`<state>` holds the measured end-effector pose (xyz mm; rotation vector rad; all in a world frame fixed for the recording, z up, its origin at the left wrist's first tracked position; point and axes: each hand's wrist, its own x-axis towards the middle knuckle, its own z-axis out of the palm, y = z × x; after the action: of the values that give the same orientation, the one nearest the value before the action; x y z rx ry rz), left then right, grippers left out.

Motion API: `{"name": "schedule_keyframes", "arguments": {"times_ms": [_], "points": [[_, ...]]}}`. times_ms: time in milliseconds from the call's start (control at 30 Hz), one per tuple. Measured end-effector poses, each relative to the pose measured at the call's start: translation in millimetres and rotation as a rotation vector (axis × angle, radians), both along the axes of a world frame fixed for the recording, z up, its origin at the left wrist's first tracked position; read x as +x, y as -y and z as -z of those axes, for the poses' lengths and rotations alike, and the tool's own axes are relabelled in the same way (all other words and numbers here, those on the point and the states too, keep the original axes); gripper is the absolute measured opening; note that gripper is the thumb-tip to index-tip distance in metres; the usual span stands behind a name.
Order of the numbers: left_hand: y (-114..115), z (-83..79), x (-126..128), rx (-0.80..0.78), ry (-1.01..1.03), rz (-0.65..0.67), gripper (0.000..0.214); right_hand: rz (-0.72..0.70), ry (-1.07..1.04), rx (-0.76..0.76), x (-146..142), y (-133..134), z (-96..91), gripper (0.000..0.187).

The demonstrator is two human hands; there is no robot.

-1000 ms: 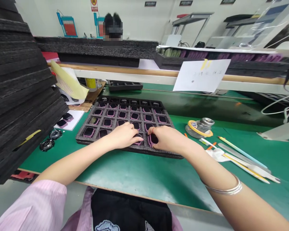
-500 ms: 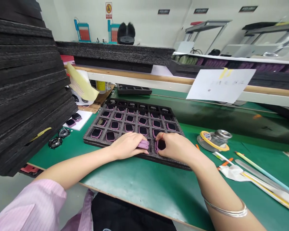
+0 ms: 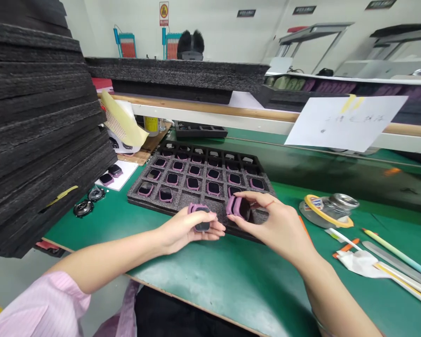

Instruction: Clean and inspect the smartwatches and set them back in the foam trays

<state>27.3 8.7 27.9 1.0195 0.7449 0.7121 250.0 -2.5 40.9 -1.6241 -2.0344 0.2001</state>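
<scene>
My left hand (image 3: 182,230) is closed on purple-framed square watch bodies (image 3: 198,209) at the tray's front edge, thumb on top and fingers beneath. They appear stacked; the hand hides how many. My right hand (image 3: 280,220) pinches purple-framed watch bodies (image 3: 234,206) by their edges, apparently two together, dark screens facing right. Both hands are over the front of a black foam tray (image 3: 180,202), close together but apart. Strapless watches such as this one (image 3: 166,194) sit in many of its pockets. Bare pockets show in the front row between and beside my hands.
Tall stacked black foam trays (image 3: 38,121) stand at left. Near them are two watch bodies on white paper (image 3: 128,177) and two round watches (image 3: 83,208). On the right lie a glass bottle (image 3: 331,208), sticks and a white cloth (image 3: 363,263). A shelf (image 3: 210,112) crosses behind.
My left hand has turned palm up with its watch bodies and come toward me, off the tray's pockets. My right hand has lifted watch bodies from the front row. The view has shifted slightly.
</scene>
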Motion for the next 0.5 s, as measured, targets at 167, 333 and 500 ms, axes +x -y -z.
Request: {"name": "schedule_keyframes", "arguments": {"times_ms": [167,333,500], "points": [[5.2,5.3,-0.7,-0.298,0.149,0.069,0.071,-0.342,-0.269,0.23,-27.7,23.6,4.3,0.038],[6.2,13.0,-1.1,-0.207,0.145,0.143,0.064,-0.419,-0.233,0.208,-39.9,24.6,27.5,0.051],[9.1,11.1,-3.0,-0.277,0.243,0.292,0.066,-0.392,-0.329,0.189,-47.7,25.0,35.8,0.068]]}}
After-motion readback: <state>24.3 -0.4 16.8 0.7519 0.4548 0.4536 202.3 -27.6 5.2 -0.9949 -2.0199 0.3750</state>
